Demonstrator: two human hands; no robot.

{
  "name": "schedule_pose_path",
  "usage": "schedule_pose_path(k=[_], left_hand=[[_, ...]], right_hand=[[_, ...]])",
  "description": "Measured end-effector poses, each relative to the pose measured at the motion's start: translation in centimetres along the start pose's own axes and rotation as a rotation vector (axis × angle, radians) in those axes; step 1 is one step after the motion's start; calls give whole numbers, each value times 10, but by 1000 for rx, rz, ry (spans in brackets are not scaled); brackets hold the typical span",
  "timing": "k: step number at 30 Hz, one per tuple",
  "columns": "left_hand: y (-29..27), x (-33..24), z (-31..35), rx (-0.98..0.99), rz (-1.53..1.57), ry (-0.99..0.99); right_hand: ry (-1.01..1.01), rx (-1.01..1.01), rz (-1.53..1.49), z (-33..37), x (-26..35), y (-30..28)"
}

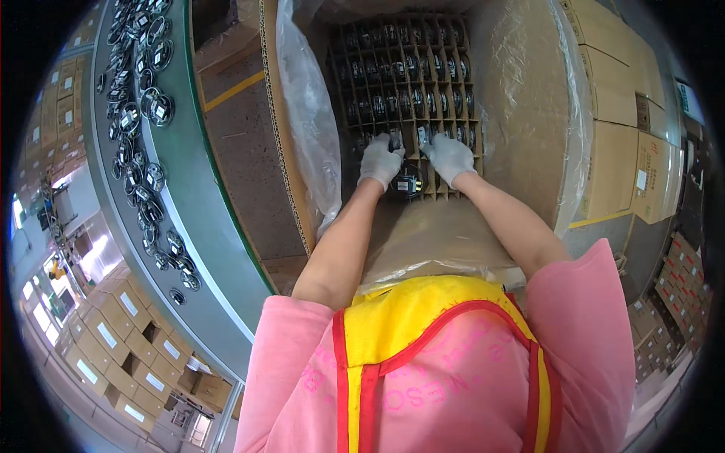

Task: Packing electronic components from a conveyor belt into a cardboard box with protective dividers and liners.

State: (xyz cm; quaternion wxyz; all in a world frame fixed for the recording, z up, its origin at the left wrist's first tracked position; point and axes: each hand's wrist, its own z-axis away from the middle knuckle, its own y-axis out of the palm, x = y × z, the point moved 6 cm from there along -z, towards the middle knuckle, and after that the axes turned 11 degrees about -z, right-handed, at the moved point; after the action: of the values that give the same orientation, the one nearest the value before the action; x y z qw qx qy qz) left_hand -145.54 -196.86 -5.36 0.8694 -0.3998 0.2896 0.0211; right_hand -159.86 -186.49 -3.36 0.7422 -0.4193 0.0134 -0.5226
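Observation:
Both of my hands wear white gloves and reach into an open carton, over a cardboard divider grid with black coiled cables standing in its cells. My left hand bends its fingers down at the near left cells; their tips and what they grip are hidden. Opposite it, my right hand pinches down at the near row, beside a pale piece I cannot identify. A black coiled cable with a plug and label lies just below my left hand, near the grid's front edge.
Clear plastic lining hangs over the carton's walls. To the left runs a conveyor belt bearing many black coiled cables with white labels. Stacked brown cartons stand at the right, and more cartons at the lower left.

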Motion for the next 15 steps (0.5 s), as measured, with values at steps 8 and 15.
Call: schedule_pose_path(k=[8, 15], left_hand=[[0, 17, 0, 27, -74, -157], [6, 37, -7, 28, -19, -181]], right_hand=[[-189, 100, 90, 18, 5, 58], [107, 118, -465, 12, -7, 29]])
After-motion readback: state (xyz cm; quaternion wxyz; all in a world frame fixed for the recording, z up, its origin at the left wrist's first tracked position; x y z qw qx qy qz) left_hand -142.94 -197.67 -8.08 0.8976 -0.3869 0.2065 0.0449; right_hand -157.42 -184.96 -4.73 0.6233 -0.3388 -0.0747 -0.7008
